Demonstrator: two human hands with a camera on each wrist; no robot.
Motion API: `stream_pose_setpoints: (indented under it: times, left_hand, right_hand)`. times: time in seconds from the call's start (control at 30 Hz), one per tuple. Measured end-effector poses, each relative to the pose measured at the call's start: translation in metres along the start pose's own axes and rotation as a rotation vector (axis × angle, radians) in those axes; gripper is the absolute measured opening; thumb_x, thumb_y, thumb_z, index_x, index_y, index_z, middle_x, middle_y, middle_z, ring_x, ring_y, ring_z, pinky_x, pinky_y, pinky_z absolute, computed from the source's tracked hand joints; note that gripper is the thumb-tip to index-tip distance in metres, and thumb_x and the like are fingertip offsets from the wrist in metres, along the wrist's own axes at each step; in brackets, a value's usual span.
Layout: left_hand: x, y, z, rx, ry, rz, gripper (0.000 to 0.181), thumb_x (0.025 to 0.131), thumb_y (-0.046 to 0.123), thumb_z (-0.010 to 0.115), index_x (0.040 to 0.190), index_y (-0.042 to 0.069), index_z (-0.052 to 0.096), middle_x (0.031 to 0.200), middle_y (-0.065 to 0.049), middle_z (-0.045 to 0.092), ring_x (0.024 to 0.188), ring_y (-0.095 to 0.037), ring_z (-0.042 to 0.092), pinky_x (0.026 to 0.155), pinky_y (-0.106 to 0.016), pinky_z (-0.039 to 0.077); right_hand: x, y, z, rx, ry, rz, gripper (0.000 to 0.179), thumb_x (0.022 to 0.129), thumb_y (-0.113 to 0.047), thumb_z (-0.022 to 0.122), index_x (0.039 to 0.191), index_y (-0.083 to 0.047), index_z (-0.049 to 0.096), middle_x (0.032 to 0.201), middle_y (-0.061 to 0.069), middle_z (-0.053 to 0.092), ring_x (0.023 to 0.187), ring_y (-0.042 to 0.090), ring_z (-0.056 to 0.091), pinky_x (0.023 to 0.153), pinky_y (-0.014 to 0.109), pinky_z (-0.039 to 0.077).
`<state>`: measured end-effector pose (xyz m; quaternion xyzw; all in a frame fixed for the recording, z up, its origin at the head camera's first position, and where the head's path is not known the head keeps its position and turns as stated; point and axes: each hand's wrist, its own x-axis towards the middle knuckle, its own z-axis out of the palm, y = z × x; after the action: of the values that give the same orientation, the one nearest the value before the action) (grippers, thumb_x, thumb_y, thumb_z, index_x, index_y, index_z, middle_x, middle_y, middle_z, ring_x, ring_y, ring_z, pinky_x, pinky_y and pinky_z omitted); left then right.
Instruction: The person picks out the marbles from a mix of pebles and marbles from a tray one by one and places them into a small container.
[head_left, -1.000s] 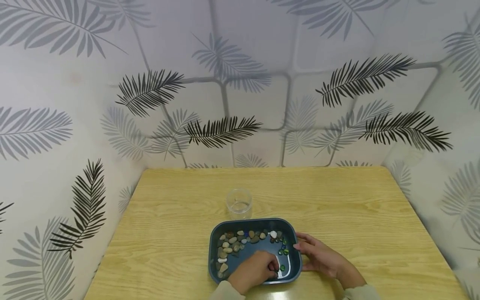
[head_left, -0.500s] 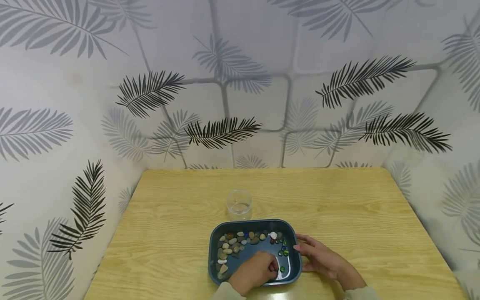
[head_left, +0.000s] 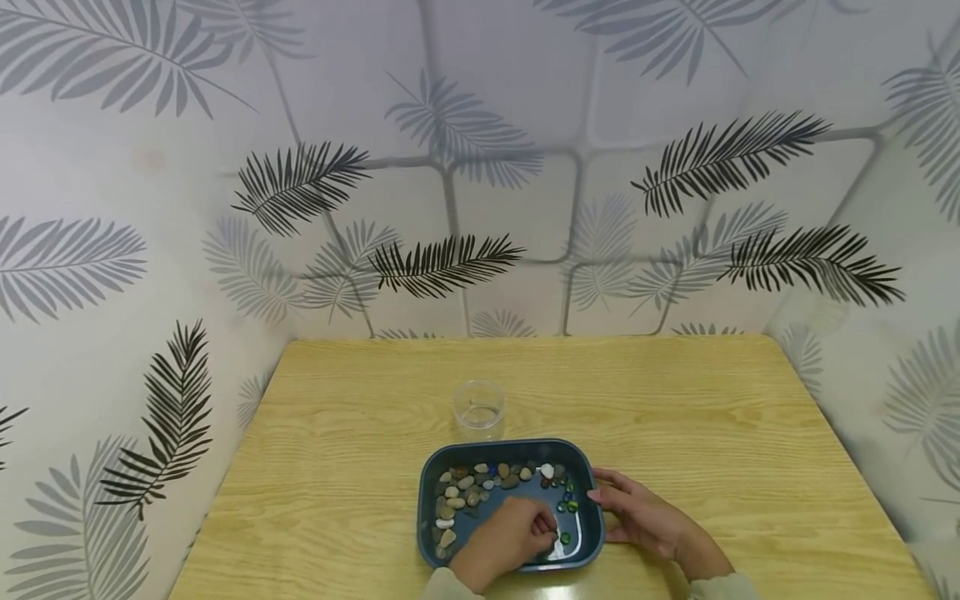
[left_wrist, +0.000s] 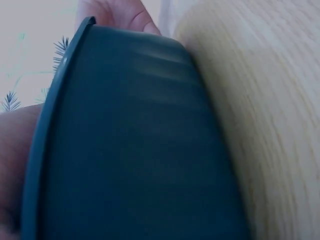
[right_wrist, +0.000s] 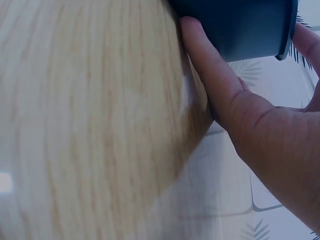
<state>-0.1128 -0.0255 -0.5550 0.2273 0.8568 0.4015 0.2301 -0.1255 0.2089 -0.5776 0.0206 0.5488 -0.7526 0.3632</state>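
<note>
A dark blue rectangular tray (head_left: 592, 521) with pebbles and glass beads stands on the table. My left hand (head_left: 510, 529) reaches over its near side, fingers curled down close to the tray floor; I cannot tell whether they pinch anything. Just right of those fingertips lies a green glass bead (head_left: 566, 538). Outside the tray's right wall, my right hand (head_left: 641, 518) rests against it with extended fingers, one fingertip at the rim. From the right wrist, the thumb (right_wrist: 210, 57) shows low along the tray's outer wall. The left wrist view is mostly filled by the tray's outer side (left_wrist: 130, 130).
Beige and grey pebbles (head_left: 465, 481) line the tray's left and far sides. A white pebble (head_left: 547, 470) and several green beads (head_left: 572, 506) lie toward the right. A clear glass cup (head_left: 480, 412) stands behind the tray on the wooden table (head_left: 660, 400), before a leaf-patterned wall.
The left hand has shifted slightly left and away from the near rim, its fingers now a little more spread. My right hand and the tray stay in place.
</note>
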Motion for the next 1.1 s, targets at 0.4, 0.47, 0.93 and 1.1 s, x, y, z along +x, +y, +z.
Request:
stream_pose_setpoints:
  times: [0.4,0.47,0.93,1.1]
  left_hand:
    - [-0.015,0.012,-0.028,-0.055,0.209,0.146,0.007,0.082,0.015,0.063,0.087,0.011,0.063,0.078,0.011,0.056,0.066,0.002,0.052,0.059,-0.015,0.045]
    - [-0.018,0.014,-0.034,-0.077,0.246,0.162,0.009,0.082,0.018,0.063,0.089,0.012,0.063,0.079,0.011,0.056,0.068,0.002,0.053,0.061,-0.015,0.046]
    - [-0.028,0.014,-0.080,-0.051,0.502,0.239,0.019,0.085,0.028,0.059,0.098,0.014,0.061,0.085,0.009,0.058,0.075,-0.002,0.056,0.064,-0.019,0.048]
    - [-0.027,0.004,-0.092,-0.031,0.580,0.242,0.017,0.084,0.023,0.061,0.097,0.013,0.062,0.085,0.009,0.058,0.074,-0.003,0.056,0.064,-0.019,0.048]
  right_hand:
    - [-0.001,0.000,0.001,-0.013,0.002,-0.001,0.061,0.092,-0.021,0.045,0.138,-0.001,0.011,0.127,0.019,0.038,0.108,0.024,0.046,0.082,0.048,0.043]
    - [-0.001,0.000,0.001,-0.017,0.001,-0.002,0.061,0.092,-0.021,0.045,0.138,0.002,0.012,0.128,0.020,0.037,0.108,0.024,0.046,0.082,0.047,0.044]
    - [-0.001,0.000,0.000,0.004,-0.012,0.002,0.059,0.092,-0.020,0.046,0.139,-0.002,0.017,0.126,0.018,0.040,0.106,0.025,0.048,0.080,0.048,0.044]
    - [-0.003,-0.001,0.001,0.000,-0.019,0.002,0.058,0.092,-0.021,0.046,0.139,-0.003,0.017,0.129,0.017,0.038,0.106,0.025,0.048,0.080,0.048,0.044]
